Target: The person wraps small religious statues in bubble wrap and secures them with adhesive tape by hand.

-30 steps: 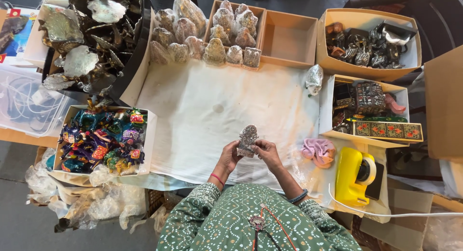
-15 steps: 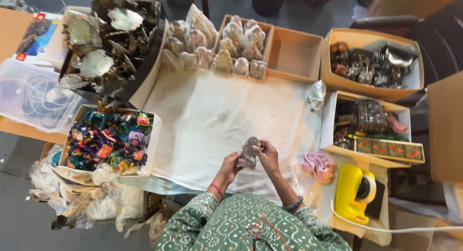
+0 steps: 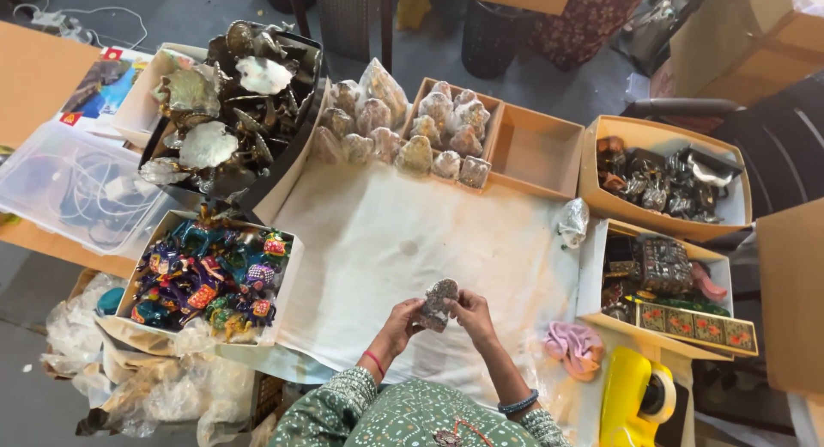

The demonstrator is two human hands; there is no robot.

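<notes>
Both my hands hold a small grey metal figure [image 3: 439, 304] upright over the near edge of a white cloth [image 3: 403, 241]. My left hand [image 3: 401, 325] grips its left side and my right hand [image 3: 471, 316] its right side. Beyond the cloth, a tan box [image 3: 536, 148] holds rows of similar figures wrapped in clear plastic [image 3: 429, 138] in its left half; its right half is bare.
A box of colourful painted figures [image 3: 210, 279] stands at left, a dark tray of shell and metal pieces [image 3: 225, 112] behind it. At right are boxes of dark metal items [image 3: 665, 181] and ornate boxes [image 3: 665, 279], a pink cloth [image 3: 573, 348] and a yellow tape dispenser [image 3: 635, 400].
The camera has shifted, so the whole scene sits lower and further right in view. My hands have kept hold of the figure, turning it slightly.
</notes>
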